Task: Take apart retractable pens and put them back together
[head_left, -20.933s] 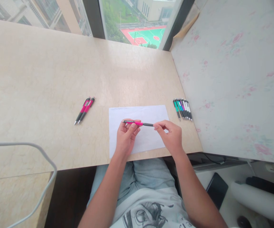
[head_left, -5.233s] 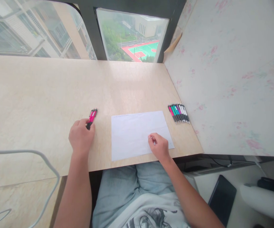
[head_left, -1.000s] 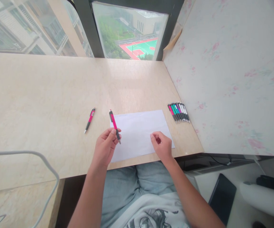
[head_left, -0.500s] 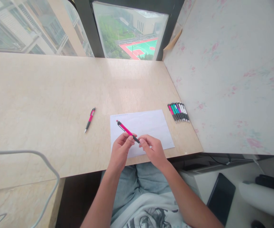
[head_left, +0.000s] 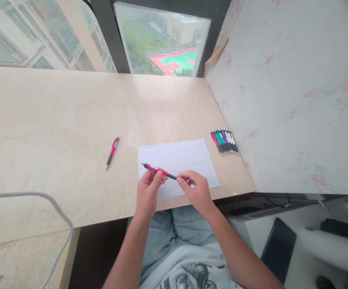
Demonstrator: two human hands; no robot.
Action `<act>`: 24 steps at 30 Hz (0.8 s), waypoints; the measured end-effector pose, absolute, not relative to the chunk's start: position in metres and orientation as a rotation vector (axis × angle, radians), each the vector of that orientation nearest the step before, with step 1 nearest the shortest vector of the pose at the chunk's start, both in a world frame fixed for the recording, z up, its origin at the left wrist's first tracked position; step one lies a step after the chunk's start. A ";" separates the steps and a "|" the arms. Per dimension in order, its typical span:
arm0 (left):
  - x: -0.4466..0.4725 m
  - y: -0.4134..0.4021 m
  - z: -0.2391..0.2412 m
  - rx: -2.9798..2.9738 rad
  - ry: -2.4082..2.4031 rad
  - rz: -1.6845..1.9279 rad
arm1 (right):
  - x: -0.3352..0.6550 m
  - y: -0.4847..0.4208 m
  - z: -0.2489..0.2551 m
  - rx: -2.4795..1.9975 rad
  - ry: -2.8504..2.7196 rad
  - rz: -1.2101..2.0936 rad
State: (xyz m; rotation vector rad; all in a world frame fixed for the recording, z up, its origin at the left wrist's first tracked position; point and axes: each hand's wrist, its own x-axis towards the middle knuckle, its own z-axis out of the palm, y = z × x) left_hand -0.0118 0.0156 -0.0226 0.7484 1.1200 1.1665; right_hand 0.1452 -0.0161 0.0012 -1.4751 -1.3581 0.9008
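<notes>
A pink and black ballpoint pen (head_left: 164,173) is held between both hands above a white sheet of paper (head_left: 177,154). My left hand (head_left: 148,190) pinches the pink barrel near its middle. My right hand (head_left: 195,188) closes thumb and fingers on the black grip end, and its tip is hidden by the fingers. The pen lies nearly level, its clicker end pointing left. A second pink and black pen (head_left: 112,153) lies alone on the table to the left of the paper.
A row of several pens (head_left: 224,142) in pink, green, purple and white lies right of the paper, near the papered wall (head_left: 297,100). A grey cable (head_left: 50,196) loops over the table (head_left: 71,120) at front left. Windows (head_left: 162,40) stand behind the table.
The held pen has turned from a steep slant to nearly level. My left hand has slid slightly left and down along the barrel; my right hand has barely moved.
</notes>
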 end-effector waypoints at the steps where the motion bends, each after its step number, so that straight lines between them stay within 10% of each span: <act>1: -0.012 0.016 -0.023 0.749 1.125 1.172 | 0.146 -0.016 0.001 -1.474 -1.346 0.904; 24: -0.014 0.012 -0.031 0.816 1.207 1.201 | 0.150 -0.019 -0.007 -1.492 -1.320 0.967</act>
